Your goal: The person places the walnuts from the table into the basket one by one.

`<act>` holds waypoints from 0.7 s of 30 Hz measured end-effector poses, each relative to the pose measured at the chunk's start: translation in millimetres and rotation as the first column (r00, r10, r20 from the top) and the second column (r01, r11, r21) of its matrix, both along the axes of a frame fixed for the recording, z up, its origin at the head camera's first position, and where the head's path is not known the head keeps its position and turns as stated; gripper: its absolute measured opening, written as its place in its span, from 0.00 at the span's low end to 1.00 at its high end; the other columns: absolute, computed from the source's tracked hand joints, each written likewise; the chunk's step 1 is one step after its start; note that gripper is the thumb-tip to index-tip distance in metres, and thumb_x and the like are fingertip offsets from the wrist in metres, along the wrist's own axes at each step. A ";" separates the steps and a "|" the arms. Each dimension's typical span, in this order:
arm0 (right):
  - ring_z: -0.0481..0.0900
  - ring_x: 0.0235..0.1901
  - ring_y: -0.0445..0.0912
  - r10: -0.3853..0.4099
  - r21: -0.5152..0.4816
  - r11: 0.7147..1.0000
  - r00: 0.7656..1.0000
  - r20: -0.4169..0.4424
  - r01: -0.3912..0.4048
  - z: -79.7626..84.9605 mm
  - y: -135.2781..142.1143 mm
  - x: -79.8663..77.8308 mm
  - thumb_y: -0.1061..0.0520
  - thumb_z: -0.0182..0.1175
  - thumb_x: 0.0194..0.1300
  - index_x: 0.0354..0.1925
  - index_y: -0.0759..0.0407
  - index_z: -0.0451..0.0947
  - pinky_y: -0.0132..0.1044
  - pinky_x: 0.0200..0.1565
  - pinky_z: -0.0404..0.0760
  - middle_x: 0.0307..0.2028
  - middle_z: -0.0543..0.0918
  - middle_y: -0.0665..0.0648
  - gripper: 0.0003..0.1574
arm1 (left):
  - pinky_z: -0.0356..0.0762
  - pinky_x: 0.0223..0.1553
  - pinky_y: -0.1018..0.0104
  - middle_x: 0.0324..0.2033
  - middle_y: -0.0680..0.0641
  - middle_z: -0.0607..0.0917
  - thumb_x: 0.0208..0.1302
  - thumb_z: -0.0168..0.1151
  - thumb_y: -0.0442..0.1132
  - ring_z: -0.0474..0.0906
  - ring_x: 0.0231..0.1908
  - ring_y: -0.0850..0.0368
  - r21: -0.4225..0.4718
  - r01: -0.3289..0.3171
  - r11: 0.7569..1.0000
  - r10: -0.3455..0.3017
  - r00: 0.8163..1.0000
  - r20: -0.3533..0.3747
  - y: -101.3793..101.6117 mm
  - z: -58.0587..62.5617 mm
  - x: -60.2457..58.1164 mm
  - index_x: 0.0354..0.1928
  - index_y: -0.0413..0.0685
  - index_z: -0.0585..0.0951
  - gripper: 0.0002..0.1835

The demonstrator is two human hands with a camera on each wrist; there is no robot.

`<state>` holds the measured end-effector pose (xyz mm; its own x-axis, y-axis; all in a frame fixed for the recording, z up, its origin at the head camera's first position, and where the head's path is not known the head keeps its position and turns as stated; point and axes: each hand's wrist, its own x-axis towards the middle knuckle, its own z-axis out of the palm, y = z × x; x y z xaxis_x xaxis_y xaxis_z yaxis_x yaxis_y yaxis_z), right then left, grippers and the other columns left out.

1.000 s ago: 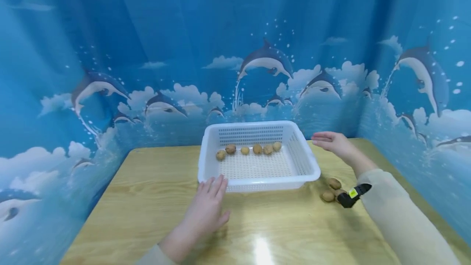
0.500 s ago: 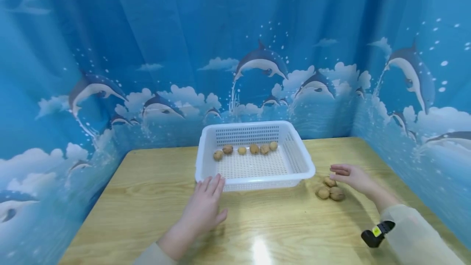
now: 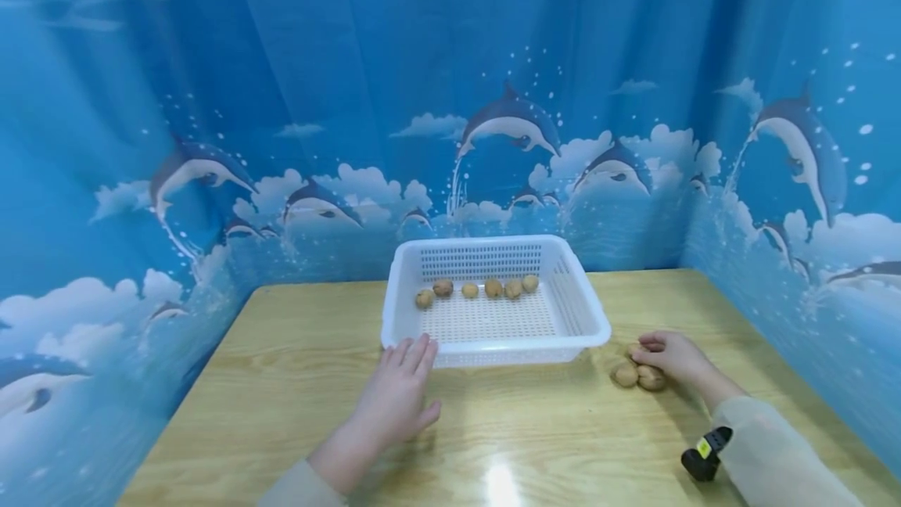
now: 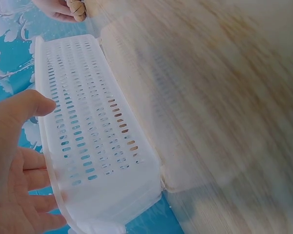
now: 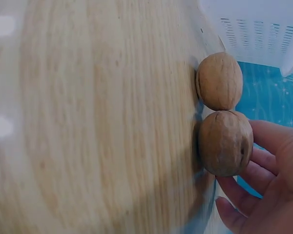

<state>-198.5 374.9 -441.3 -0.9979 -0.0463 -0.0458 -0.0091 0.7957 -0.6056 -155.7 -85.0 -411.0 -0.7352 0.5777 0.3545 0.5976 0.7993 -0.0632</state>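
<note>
A white plastic basket (image 3: 496, 346) stands on the table with several walnuts (image 3: 493, 288) in a loose row inside. My left hand (image 3: 397, 393) rests its straight fingertips on the basket's near left rim, thumb held apart; in the left wrist view the hand (image 4: 19, 170) lies along that rim. To the right of the basket, my right hand (image 3: 676, 358) pinches a walnut behind two others, and that walnut is mostly hidden by the fingers. Those two, a left walnut (image 3: 624, 374) and a right walnut (image 3: 651, 378), lie side by side on the table, large in the right wrist view.
The wooden table (image 3: 296, 366) reaches back to a blue curtain (image 3: 394, 84) printed with dolphins, which also runs along both sides. A black wrist camera (image 3: 704, 452) sits on the right sleeve.
My right hand has come from beside the basket's right rim down toward me to the loose walnuts, and its fingers have closed around the rear one. My left hand has stayed at the rim.
</note>
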 end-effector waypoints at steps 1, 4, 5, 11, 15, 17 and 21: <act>0.72 0.50 0.68 -0.008 -0.007 1.000 1.000 -0.002 0.008 -0.9 0.2 -0.7 0.52 0.61 0.62 0.52 0.80 0.68 0.58 0.51 0.72 0.48 0.75 0.76 0.34 | 0.64 0.57 0.39 0.62 0.35 0.68 0.49 0.66 0.56 0.66 0.58 0.35 0.001 -0.002 1.000 0.002 1.000 0.001 0.2 0.0 0.0 0.64 0.34 0.66 0.44; 0.72 0.50 0.68 -0.025 -0.014 1.000 1.000 -0.005 0.025 -1.5 0.0 -1.3 0.52 0.62 0.61 0.52 0.79 0.69 0.58 0.51 0.72 0.48 0.76 0.76 0.33 | 0.64 0.57 0.39 0.62 0.36 0.68 0.49 0.66 0.56 0.66 0.58 0.36 0.002 -0.009 1.000 0.009 1.000 0.002 0.8 -0.4 0.2 0.64 0.35 0.66 0.44; 0.72 0.50 0.68 -0.036 -0.013 0.999 0.999 0.000 0.036 -0.7 -0.2 -0.6 0.50 0.61 0.62 0.53 0.78 0.69 0.58 0.51 0.72 0.48 0.76 0.76 0.34 | 0.64 0.58 0.39 0.62 0.36 0.68 0.49 0.66 0.56 0.66 0.58 0.36 0.002 -0.009 1.000 0.009 1.000 0.001 1.1 -0.6 0.0 0.64 0.35 0.66 0.44; 0.67 0.54 0.69 -0.090 -0.033 0.995 0.996 -0.004 0.090 15.1 1.8 4.9 0.41 0.56 0.64 0.60 0.74 0.64 0.59 0.50 0.72 0.55 0.70 0.77 0.42 | 0.64 0.57 0.39 0.63 0.36 0.67 0.50 0.65 0.56 0.66 0.58 0.36 0.002 0.007 1.000 -0.007 1.000 -0.008 3.2 -1.5 -0.5 0.64 0.35 0.66 0.44; 0.65 0.56 0.70 -0.073 -0.089 0.994 0.996 -0.049 0.068 31.0 1.6 3.7 0.40 0.54 0.65 0.62 0.74 0.61 0.59 0.49 0.73 0.57 0.68 0.78 0.44 | 0.63 0.58 0.39 0.63 0.36 0.67 0.50 0.65 0.56 0.65 0.59 0.36 -0.001 -0.002 1.000 0.002 1.000 0.001 3.2 -1.7 -0.1 0.64 0.35 0.65 0.44; 0.64 0.56 0.70 -0.065 -0.111 0.992 0.996 -0.065 0.058 40.1 -1.3 3.2 0.40 0.54 0.65 0.62 0.74 0.61 0.59 0.49 0.73 0.57 0.68 0.78 0.44 | 0.63 0.58 0.39 0.63 0.36 0.67 0.51 0.65 0.56 0.65 0.59 0.35 -0.006 -0.009 1.000 0.009 1.000 0.009 2.6 -1.4 0.3 0.64 0.35 0.65 0.44; 0.65 0.56 0.70 -0.034 -0.115 0.993 0.995 -0.091 0.023 61.3 -8.7 3.0 0.41 0.54 0.65 0.62 0.74 0.61 0.61 0.49 0.73 0.57 0.68 0.77 0.43 | 0.62 0.58 0.38 0.63 0.35 0.67 0.51 0.65 0.56 0.65 0.59 0.35 -0.012 -0.019 1.000 0.019 1.000 0.023 1.1 -0.9 0.6 0.65 0.35 0.65 0.44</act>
